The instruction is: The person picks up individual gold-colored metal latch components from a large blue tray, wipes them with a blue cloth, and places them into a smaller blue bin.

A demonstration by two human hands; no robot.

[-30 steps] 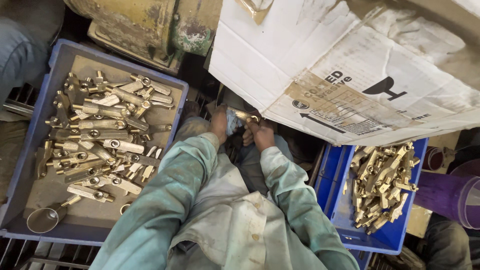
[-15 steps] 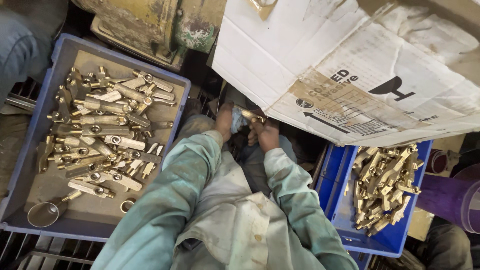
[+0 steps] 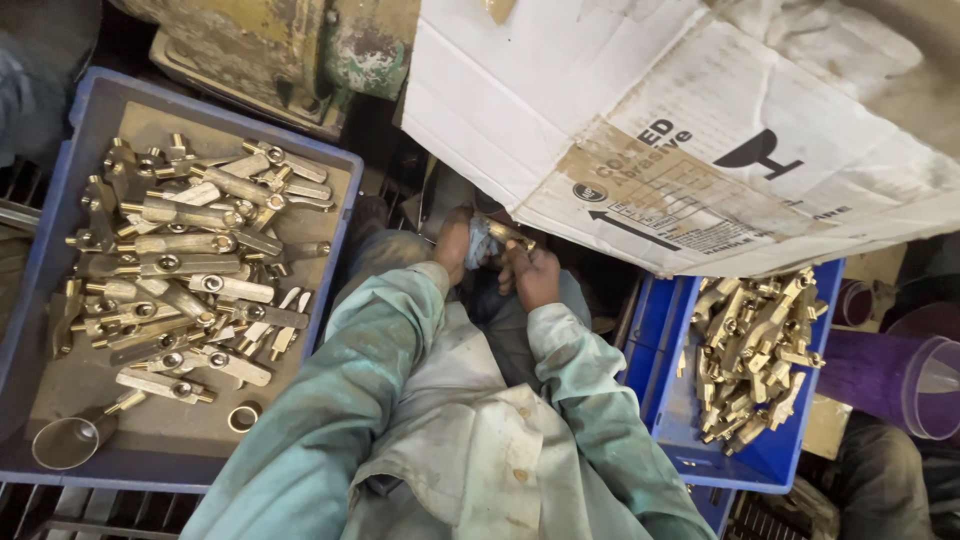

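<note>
Both hands meet in front of my chest, just under the edge of a cardboard sheet (image 3: pixel 640 110). My left hand (image 3: pixel 455 245) grips a small brass part (image 3: pixel 508 236) wrapped in a bluish rag (image 3: pixel 480 240). My right hand (image 3: pixel 535 275) closes on the same brass part from the right. Both sleeves are pale green and dusty.
A blue crate (image 3: pixel 60 180) at left holds several long brass fittings (image 3: pixel 190 260), a metal ring (image 3: pixel 241 417) and a small cup (image 3: pixel 65 442). Another blue crate (image 3: pixel 660 350) at right is heaped with smaller brass pieces (image 3: pixel 755 350). A worn yellow-green machine (image 3: pixel 270 45) sits above. A purple plastic container (image 3: pixel 920 385) stands far right.
The view has shifted slightly; my hands stay together on the brass part, with only small movement.
</note>
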